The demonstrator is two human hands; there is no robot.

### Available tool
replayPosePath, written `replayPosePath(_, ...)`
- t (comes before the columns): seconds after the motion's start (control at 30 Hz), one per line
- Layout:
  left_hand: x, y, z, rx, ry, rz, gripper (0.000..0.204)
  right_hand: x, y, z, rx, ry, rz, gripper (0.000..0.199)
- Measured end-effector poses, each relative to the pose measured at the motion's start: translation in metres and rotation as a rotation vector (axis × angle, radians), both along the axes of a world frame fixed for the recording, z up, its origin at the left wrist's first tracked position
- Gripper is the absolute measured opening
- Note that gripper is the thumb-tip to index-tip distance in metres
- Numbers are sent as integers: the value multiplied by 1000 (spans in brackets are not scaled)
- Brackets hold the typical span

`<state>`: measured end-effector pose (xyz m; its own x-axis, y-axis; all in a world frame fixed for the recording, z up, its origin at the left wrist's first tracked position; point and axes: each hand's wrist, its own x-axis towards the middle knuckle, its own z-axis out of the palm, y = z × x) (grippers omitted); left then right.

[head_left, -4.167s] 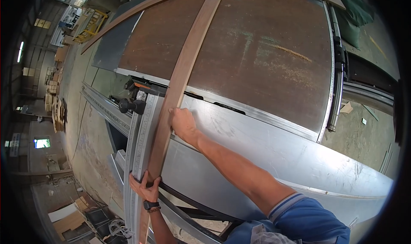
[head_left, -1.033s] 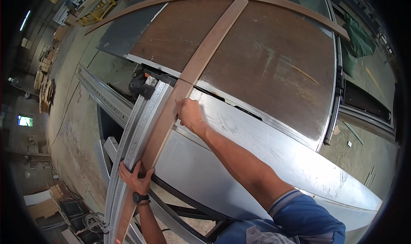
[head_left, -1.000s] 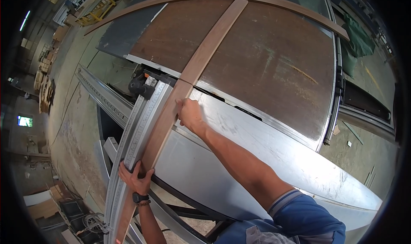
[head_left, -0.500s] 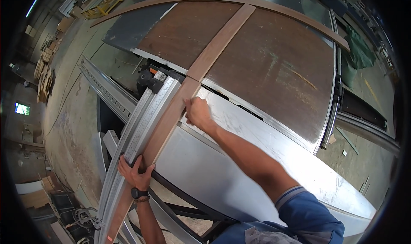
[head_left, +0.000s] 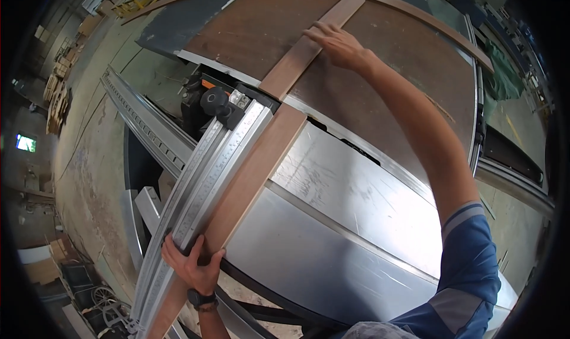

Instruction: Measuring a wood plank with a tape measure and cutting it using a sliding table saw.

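My left hand [head_left: 193, 267], with a dark watch on the wrist, is closed over the edge of a long reddish-brown wooden board [head_left: 255, 175] and the metal fence [head_left: 217, 166] beside it. The board lies along the fence on the silver sliding table [head_left: 332, 166]. Farther off, my right hand [head_left: 338, 45] reaches across a shorter wooden strip [head_left: 297, 60], its slightly blurred fingers bent over it. That strip lies on the brown tabletop [head_left: 386, 71]. A narrow gap separates its near end from the board's far end.
At the fence's far end sits a black knob [head_left: 215, 101]. Another long wooden strip [head_left: 409, 12] crosses the far side of the tabletop. A metal rail [head_left: 145, 122] extends to the left. Green cloth [head_left: 502, 77] hangs at the far right.
My right hand has moved from the board on the sliding table to the shorter strip farther away. A gap now shows between board and strip. My left hand keeps its hold.
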<state>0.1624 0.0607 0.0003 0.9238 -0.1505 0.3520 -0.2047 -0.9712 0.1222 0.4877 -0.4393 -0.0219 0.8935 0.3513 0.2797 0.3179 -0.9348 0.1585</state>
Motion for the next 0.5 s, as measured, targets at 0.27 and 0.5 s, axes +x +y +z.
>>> replayPosePath(0.27,-4,12,2,22,67,81,53,36,68,-6,14,354,48,61)
replayPosePath(0.5,-12,17,10,49,51,30,49,-59,-16,-23,482,345,-171,44)
